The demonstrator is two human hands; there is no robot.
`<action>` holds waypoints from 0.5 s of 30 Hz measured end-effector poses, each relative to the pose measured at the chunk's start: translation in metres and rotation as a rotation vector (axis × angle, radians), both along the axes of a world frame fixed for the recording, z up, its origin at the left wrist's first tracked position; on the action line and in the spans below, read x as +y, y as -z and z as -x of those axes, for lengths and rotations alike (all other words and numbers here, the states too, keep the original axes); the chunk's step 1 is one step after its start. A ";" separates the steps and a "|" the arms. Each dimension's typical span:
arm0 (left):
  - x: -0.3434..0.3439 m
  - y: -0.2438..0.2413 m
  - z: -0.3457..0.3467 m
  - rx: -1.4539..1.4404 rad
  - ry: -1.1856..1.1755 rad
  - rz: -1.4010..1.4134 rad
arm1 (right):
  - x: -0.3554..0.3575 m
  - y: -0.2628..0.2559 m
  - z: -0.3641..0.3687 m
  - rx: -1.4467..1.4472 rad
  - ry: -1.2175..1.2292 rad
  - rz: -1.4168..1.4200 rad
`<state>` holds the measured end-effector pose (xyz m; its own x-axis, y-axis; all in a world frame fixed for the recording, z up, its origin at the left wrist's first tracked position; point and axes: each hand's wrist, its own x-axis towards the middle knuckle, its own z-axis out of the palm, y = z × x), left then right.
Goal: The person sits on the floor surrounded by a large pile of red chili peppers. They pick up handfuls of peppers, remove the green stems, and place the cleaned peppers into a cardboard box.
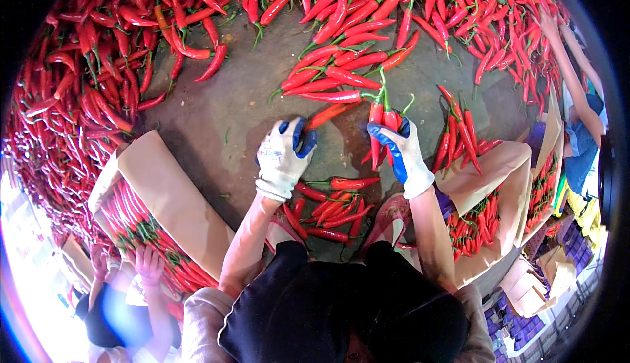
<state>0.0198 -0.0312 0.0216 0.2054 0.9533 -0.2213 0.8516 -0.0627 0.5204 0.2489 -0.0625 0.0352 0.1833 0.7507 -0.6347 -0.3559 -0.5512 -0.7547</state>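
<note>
My right hand (401, 154), in a white glove with a blue coated palm, holds a small bunch of red chili peppers (376, 113). Their green stems point away from me. An orange-red chili pepper (330, 114) has its near end between the thumb and fingers of my left hand (288, 154), gloved the same way. Just beyond both hands, a loose row of red chili peppers (332, 85) lies on the dark floor (216, 112). Between my shoes (391, 215) are several more loose peppers (337, 208).
Large chili heaps (113, 43) curve around the far side. A paper-lined container of chilies (170, 205) stands left; another (485, 215) stands right, beside a small pepper pile (457, 132). Other people's hands (147, 264) and arms (573, 68) are at both sides. Purple crates (521, 331) sit lower right.
</note>
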 end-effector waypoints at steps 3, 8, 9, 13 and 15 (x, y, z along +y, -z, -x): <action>-0.004 0.005 0.004 -0.166 -0.039 -0.079 | -0.001 0.004 -0.003 0.004 -0.071 0.060; 0.024 -0.008 -0.025 -0.091 0.141 -0.415 | 0.001 0.003 -0.010 -0.055 -0.216 -0.008; 0.030 -0.003 -0.033 -0.037 0.182 -0.450 | -0.001 0.000 -0.013 -0.065 -0.232 -0.011; 0.049 0.013 -0.030 0.077 0.339 -0.461 | -0.004 -0.014 -0.001 -0.065 0.008 0.040; 0.057 0.005 -0.021 0.071 0.298 -0.482 | -0.007 -0.005 -0.007 -0.233 0.014 0.050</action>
<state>0.0404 0.0261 0.0170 0.4813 0.8532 0.2009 0.7928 -0.5215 0.3155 0.2557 -0.0699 0.0404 0.3394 0.7154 -0.6107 -0.1831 -0.5866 -0.7889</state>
